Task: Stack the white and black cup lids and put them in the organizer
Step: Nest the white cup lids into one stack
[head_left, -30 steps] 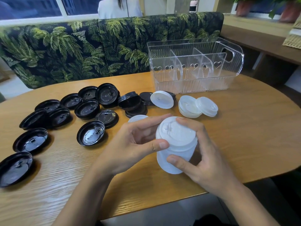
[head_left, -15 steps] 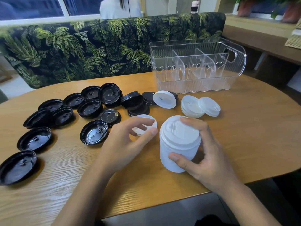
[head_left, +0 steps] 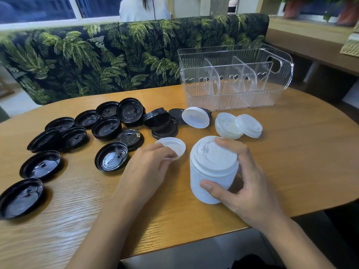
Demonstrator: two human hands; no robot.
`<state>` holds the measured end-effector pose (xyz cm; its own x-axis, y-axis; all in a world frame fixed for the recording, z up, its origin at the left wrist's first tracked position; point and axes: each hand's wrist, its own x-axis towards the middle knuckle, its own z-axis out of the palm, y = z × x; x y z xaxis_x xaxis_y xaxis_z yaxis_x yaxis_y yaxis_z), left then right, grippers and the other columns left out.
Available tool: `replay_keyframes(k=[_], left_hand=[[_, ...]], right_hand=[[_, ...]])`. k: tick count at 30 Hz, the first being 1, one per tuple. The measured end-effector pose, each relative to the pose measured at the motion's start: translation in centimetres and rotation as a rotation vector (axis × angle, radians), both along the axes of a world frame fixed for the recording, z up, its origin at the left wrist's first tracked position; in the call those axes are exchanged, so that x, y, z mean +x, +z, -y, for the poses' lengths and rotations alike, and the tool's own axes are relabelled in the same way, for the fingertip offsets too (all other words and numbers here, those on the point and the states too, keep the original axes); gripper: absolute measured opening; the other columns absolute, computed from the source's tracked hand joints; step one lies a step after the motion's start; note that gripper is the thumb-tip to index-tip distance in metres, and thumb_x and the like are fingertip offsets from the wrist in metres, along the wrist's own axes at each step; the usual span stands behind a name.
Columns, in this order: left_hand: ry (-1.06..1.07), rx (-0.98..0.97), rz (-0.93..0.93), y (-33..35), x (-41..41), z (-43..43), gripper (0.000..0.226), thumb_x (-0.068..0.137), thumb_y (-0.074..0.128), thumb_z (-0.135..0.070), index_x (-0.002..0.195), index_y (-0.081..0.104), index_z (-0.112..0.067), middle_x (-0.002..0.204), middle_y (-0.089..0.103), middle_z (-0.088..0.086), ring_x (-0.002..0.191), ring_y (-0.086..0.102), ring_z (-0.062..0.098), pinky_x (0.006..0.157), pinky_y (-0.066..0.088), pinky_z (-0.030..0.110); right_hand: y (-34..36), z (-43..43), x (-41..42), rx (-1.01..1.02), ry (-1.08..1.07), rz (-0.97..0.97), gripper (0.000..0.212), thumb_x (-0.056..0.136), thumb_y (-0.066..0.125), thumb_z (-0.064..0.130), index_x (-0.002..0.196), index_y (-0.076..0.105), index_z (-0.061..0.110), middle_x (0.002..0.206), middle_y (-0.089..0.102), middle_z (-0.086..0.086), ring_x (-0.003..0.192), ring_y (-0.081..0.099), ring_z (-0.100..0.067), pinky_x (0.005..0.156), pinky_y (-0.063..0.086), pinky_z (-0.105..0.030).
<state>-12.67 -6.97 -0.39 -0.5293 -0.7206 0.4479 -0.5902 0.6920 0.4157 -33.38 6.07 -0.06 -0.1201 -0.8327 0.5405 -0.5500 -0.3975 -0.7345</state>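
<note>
Gripping white lid stack (head_left: 211, 171), axis near upright, tops up: right hand (head_left: 250, 191); left hand (head_left: 145, 171) pinches single white lid (head_left: 172, 146).

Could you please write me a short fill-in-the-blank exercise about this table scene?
The right hand grips a tall stack of plastic cup lids coloured ___.
The left hand pinches a single white lid on the ___ table.
The scattered black round lids lie to that hand's ___.
Missing: white; wooden; left.

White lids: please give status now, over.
Right hand grips white stack. Left hand pinches single lid. Loose lids lie before organizer.
</note>
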Motion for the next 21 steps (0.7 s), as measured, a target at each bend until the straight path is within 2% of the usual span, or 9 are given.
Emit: replay_keyframes(k=[4,7,11,15,17,21], left_hand=[[-0.018,0.055,-0.07,0.8,0.1,-0.4,0.029,0.083,0.086,-0.007,0.105,0.076,-0.024,0.095,0.065,-0.016,0.088,0.064,0.007,0.078,0.056,0.038],[-0.029,0.118,-0.158,1.7,0.1,-0.9,0.041,0.085,0.084,-0.006,0.117,0.071,-0.029,0.095,0.067,-0.016,0.092,0.066,0.006,0.083,0.057,0.029],[0.029,0.226,-0.34,3.4,0.3,-1.4,0.034,0.091,0.08,-0.01,0.116,0.068,-0.029,0.099,0.072,-0.015,0.091,0.071,0.007,0.074,0.057,0.016],[0.046,0.281,-0.453,4.4,1.0,-1.2,0.032,0.097,0.073,-0.016,0.126,0.074,-0.031,0.112,0.07,-0.01,0.095,0.074,0.011,0.073,0.054,0.017],[0.041,0.337,-0.5,4.6,1.2,-1.1,0.033,0.099,0.071,-0.017,0.129,0.074,-0.031,0.111,0.068,-0.01,0.094,0.074,0.011,0.075,0.054,0.023],[-0.028,0.429,-0.601,4.9,1.2,-1.1,0.031,0.104,0.063,-0.009,0.129,0.075,-0.023,0.112,0.073,-0.002,0.085,0.072,0.012,0.077,0.058,0.034]], right_hand=[[0.0,0.0,0.0,-0.006,0.007,-0.001,0.07,0.08,0.078,0.053,0.139,0.044,0.039,0.141,0.055,0.019,0.134,0.053,-0.012,0.103,0.044,-0.017],[-0.1,0.0,-0.1,-0.013,0.003,0.003,0.069,0.08,0.078,0.053,0.139,0.046,0.037,0.14,0.056,0.018,0.133,0.054,-0.015,0.103,0.045,-0.02],[-0.2,0.1,-0.2,-0.022,0.003,-0.001,0.069,0.08,0.078,0.053,0.139,0.046,0.035,0.139,0.055,0.02,0.132,0.055,-0.013,0.103,0.045,-0.019],[-0.1,0.1,-0.1,-0.027,0.016,0.009,0.069,0.082,0.075,0.062,0.139,0.047,0.034,0.141,0.055,0.018,0.133,0.055,-0.014,0.104,0.044,-0.019],[0.0,0.1,0.0,-0.039,0.011,0.009,0.069,0.083,0.072,0.064,0.138,0.049,0.029,0.142,0.055,0.014,0.135,0.054,-0.014,0.106,0.042,-0.018],[0.0,0.2,0.3,-0.07,-0.017,0.011,0.064,0.085,0.074,0.051,0.138,0.051,0.025,0.143,0.055,0.009,0.137,0.052,-0.013,0.109,0.041,-0.02]])
